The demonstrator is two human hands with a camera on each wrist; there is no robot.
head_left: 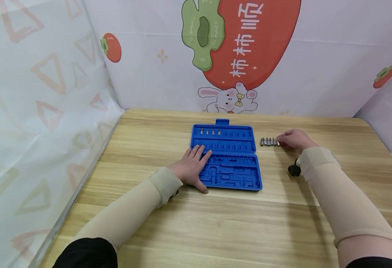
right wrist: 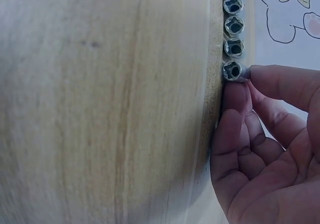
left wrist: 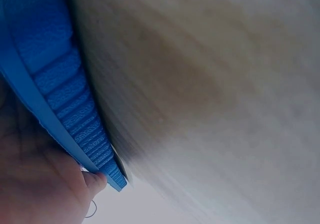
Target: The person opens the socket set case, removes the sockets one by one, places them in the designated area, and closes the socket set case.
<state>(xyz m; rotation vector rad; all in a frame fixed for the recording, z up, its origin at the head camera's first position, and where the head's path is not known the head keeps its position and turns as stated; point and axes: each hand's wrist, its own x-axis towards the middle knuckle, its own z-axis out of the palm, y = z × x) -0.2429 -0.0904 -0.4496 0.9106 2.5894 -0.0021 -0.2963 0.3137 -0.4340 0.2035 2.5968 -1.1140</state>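
Note:
An unfolded blue plastic case (head_left: 230,171) lies on the table, and my left hand (head_left: 190,165) rests on its left side with fingers spread. In the left wrist view the case's ribbed side wall (left wrist: 75,104) runs beside the palm (left wrist: 40,174). Several small silver sockets (head_left: 268,142) stand in a tight row right of the case. At the row's right end my right hand (head_left: 294,139) pinches the last socket (right wrist: 234,71) between thumb and fingertips. The hollow socket ends show in the right wrist view. Several small metal pieces (head_left: 213,132) sit in the lid's upper row.
The wooden table (head_left: 216,230) meets a printed cloth backdrop (head_left: 149,82) behind the case. White patterned cloth (head_left: 48,130) hangs along the left edge. A black camera piece (head_left: 294,170) hangs under the right wrist.

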